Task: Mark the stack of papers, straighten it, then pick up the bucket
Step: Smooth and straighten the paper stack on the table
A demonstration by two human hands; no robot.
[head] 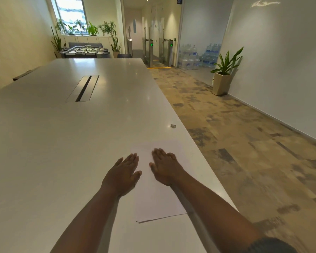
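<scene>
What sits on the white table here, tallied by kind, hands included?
Hands: 2, left hand and right hand, both flat
Paper stack: 1
Small grey object near the table edge: 1
Cable hatch: 1
Bucket: 0 in view
Total: 5

White table (62,143), paper stack (153,198), small grey object (173,126) (near edge)

The stack of papers (159,196) is laid on the table (62,143), close to its right edge. The left hand (122,174) is placed over the left edge of the stack, the right hand (164,167) on the stack itself. A small object (173,126) is found beyond the stack, by the same table edge. A potted plant (224,73) is set on the floor, well right of the table.
</scene>
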